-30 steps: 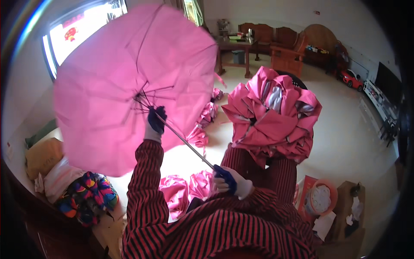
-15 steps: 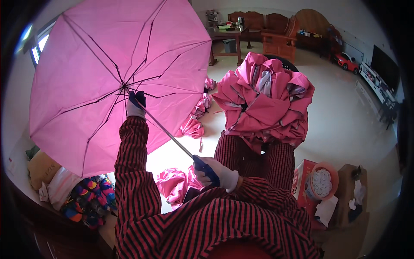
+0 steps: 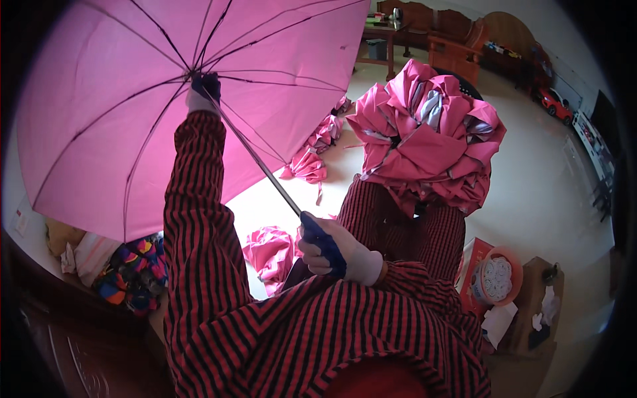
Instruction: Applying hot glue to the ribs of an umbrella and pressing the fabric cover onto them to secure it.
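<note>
A pink umbrella (image 3: 265,109) with dark ribs is spread wide on the left, its inside facing me. My left hand (image 3: 204,93), in a white and dark blue glove, is closed round the shaft at the hub where the ribs meet. Lower down, my right hand (image 3: 335,249), gloved the same way, wraps the handle end of the metal shaft; the handle itself is hidden in the fist. Several folded pink umbrellas (image 3: 424,139) with silvery undersides lie heaped above my knees.
More bundled pink umbrellas (image 3: 269,255) lie on the floor below the canopy. To the right stand a pink bowl (image 3: 514,272) of white round pieces and a cardboard box (image 3: 531,331). A multicoloured cloth heap (image 3: 136,272) sits at left; wooden furniture (image 3: 458,56) stands at the back.
The canopy has stretched wider and its ribs have straightened. My left hand has moved up in the picture with the hub, while the right hand keeps its hold. The whole view has shifted somewhat.
</note>
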A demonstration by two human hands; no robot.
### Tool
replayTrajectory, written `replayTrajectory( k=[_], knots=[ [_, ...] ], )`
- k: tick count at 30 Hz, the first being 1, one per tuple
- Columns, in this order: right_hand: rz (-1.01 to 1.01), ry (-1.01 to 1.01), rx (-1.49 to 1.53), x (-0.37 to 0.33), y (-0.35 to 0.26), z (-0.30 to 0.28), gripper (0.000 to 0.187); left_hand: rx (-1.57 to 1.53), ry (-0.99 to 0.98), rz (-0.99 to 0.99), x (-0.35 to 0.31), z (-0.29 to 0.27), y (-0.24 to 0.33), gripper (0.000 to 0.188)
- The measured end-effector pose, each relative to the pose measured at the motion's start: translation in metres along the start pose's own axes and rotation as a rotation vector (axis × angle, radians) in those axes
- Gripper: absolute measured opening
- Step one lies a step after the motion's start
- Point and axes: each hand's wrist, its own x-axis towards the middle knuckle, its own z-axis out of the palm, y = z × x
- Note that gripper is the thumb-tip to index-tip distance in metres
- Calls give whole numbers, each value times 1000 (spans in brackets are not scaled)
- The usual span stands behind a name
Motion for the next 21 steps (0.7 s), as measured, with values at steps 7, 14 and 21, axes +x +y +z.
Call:
replayTrajectory(
  k=[7, 14, 21],
  knots=[
    [31, -386, 131, 0, -3, 21, 36, 5, -73, 47, 5, 21, 17, 29],
    [-301, -187, -573, -16, -32, 73, 36, 363, -156, -171, 26, 55, 37, 30],
    [-210, -171, -492, -26, -35, 83, 37, 247, -170, -30, 5, 101, 11, 40]
  ],
)
